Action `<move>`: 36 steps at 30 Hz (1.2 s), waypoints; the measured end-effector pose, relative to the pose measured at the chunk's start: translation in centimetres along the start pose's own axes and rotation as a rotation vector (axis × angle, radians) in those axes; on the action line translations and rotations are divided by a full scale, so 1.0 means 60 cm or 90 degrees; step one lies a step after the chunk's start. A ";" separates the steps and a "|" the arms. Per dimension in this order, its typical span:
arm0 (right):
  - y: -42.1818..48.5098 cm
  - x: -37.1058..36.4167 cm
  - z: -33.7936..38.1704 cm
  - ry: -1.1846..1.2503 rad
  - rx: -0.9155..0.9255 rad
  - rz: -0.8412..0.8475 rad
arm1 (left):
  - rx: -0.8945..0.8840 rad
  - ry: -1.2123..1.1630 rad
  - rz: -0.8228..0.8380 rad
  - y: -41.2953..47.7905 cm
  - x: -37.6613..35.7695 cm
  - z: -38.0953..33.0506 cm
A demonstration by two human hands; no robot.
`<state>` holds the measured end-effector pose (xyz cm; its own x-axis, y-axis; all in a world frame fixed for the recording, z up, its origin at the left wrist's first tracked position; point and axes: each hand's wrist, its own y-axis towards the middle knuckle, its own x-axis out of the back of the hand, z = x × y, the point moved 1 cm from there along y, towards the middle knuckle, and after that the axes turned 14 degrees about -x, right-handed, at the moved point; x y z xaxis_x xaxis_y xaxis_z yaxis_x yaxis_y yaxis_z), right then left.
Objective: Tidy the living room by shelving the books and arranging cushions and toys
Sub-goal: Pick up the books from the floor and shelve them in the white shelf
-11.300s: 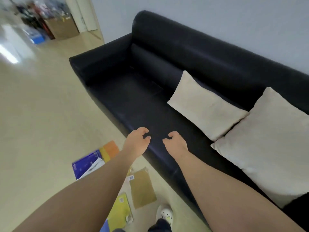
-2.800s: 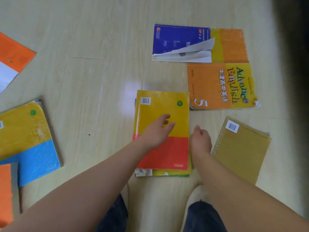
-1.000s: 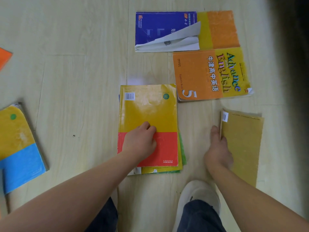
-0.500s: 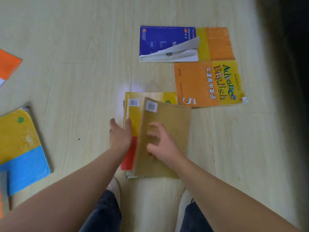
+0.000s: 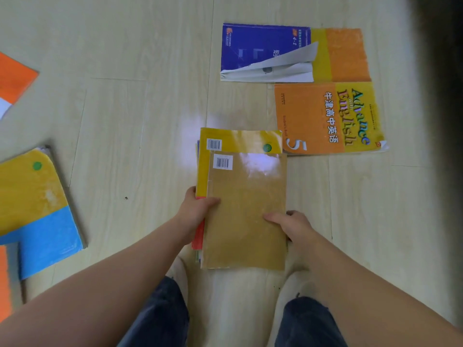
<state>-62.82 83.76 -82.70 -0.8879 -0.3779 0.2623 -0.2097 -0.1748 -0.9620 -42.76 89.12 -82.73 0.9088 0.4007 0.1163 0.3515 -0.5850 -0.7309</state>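
A brown paper-covered book [image 5: 246, 209] lies on top of a yellow and red book [image 5: 238, 140], forming a small stack on the floor between my feet. My left hand [image 5: 198, 209] grips the stack's left edge, thumb on the brown cover. My right hand [image 5: 292, 224] holds the right edge, thumb on top and fingers under the side. An orange "Advance with English 5" book [image 5: 328, 118] lies just beyond the stack to the right. Behind it is a blue book [image 5: 260, 46] with a folded page, beside a yellow and orange book [image 5: 343, 55].
A yellow and blue book [image 5: 35, 209] lies on the floor at the left, with orange books at the far left edge [image 5: 13, 78] and bottom left corner [image 5: 3, 279]. The dark sofa side [image 5: 443, 96] runs along the right. My white shoes [image 5: 293, 284] stand below the stack.
My right hand has laid the brown book flat on the yellow and red book. Both hands now hold the stack's side edges.
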 end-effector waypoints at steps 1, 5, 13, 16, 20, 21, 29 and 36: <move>-0.001 -0.003 -0.006 0.010 -0.010 0.033 | 0.016 -0.021 0.008 0.001 0.000 0.001; -0.004 -0.011 -0.019 0.011 -0.001 0.086 | 0.014 -0.014 0.013 -0.001 -0.002 0.007; -0.073 0.084 0.020 0.045 0.045 0.179 | -0.044 0.026 -0.048 -0.073 -0.053 -0.044; -0.137 0.138 0.008 0.060 0.042 0.181 | -0.046 0.018 0.000 -0.133 -0.081 -0.092; -0.239 0.210 -0.047 0.171 0.037 0.171 | -0.050 0.053 0.082 -0.214 -0.130 -0.181; -0.261 0.224 -0.060 0.199 0.039 0.175 | -0.048 0.064 0.107 -0.233 -0.143 -0.202; -0.491 0.389 -0.270 0.428 0.150 0.011 | -0.197 0.240 0.323 -0.501 -0.287 -0.298; -0.660 0.491 -0.528 0.665 0.210 -0.110 | -0.332 0.335 0.550 -0.782 -0.422 -0.287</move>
<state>-93.65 108.36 -39.26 -0.7982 0.6005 0.0483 -0.3823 -0.4429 -0.8110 -78.41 94.27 -39.80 0.8307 -0.5526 0.0679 -0.4990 -0.7930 -0.3494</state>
